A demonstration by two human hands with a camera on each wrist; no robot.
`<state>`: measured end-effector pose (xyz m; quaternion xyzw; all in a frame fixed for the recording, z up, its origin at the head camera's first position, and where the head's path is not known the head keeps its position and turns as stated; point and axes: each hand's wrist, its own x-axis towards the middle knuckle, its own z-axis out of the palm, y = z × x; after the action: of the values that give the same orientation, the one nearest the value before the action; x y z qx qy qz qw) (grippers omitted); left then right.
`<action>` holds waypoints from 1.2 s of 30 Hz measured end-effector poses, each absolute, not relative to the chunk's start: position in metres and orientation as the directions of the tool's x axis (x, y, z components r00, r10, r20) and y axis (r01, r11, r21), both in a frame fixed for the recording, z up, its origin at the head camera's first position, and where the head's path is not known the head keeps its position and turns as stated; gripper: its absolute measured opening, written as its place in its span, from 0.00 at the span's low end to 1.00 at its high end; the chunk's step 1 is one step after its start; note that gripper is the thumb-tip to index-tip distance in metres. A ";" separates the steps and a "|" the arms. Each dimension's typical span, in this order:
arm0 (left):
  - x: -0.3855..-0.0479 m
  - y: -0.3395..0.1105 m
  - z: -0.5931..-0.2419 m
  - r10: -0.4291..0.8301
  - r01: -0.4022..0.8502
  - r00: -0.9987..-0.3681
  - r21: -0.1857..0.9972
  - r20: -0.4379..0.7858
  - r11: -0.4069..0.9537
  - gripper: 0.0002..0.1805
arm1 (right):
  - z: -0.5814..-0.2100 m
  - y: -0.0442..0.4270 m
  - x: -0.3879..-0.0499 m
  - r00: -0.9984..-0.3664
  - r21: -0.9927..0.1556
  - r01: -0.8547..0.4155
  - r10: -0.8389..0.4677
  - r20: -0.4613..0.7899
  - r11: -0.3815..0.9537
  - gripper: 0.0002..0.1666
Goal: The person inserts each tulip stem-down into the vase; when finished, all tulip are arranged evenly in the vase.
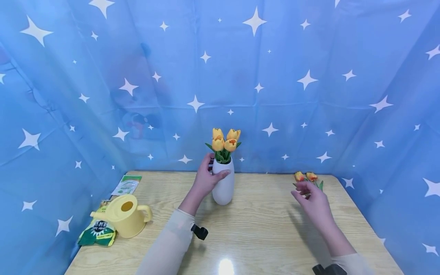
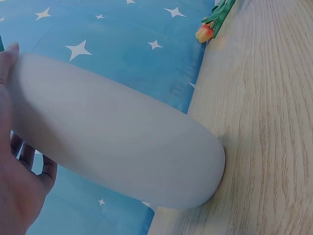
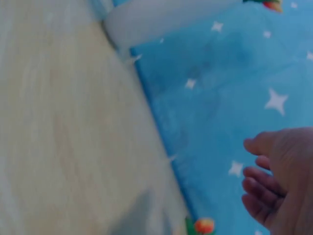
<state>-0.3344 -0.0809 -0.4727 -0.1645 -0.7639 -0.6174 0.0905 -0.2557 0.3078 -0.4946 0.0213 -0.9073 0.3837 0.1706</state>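
A white vase (image 1: 225,189) stands upright near the back of the table, with several yellow tulips (image 1: 218,144) in it. My left hand (image 1: 205,179) holds the vase from its left side, thumb across the front and fingers behind. The left wrist view shows the vase's smooth body (image 2: 117,127) large, its base on the wood. At the right, my right hand (image 1: 315,202) hovers with loosely bent fingers and nothing in its grasp. Just beyond it lie red-orange tulips (image 1: 311,176), partly hidden by that hand; one bloom (image 3: 204,225) shows blurred in the right wrist view.
On the left stands a yellow watering can (image 1: 126,219). Beside and behind it lie a green printed bag (image 1: 99,233) and a green-and-white packet (image 1: 127,185). A blue star-patterned curtain (image 1: 227,76) hangs at the table's back edge and sides.
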 end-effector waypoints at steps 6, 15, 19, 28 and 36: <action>-0.335 -0.080 -0.473 0.141 0.362 -0.929 0.917 0.341 0.167 0.37 | -0.518 0.336 -0.254 -0.951 -0.661 -0.096 0.128 0.283 0.745 0.25; -0.335 -0.080 -0.472 0.136 0.362 -0.930 0.915 0.342 0.179 0.38 | -0.543 0.359 -0.261 -0.951 -0.598 -0.064 0.133 0.280 0.799 0.28; -0.335 -0.080 -0.473 0.134 0.365 -0.929 0.914 0.344 0.180 0.38 | -0.553 0.366 -0.262 -0.961 -0.600 -0.026 0.146 0.236 0.799 0.29; -0.334 -0.079 -0.473 0.131 0.358 -0.932 0.916 0.338 0.182 0.39 | -0.562 0.378 -0.261 -0.965 -0.595 0.012 0.165 0.204 0.804 0.28; -0.333 -0.080 -0.472 0.132 0.349 -0.935 0.921 0.330 0.172 0.40 | -0.560 0.380 -0.262 -0.979 -0.596 0.001 0.123 0.165 0.803 0.24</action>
<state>-0.3334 -0.0797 -0.4716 -0.1580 -0.7606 -0.6236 0.0871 -0.2617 0.3795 -0.5603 -0.0328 -0.9443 0.3123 0.0981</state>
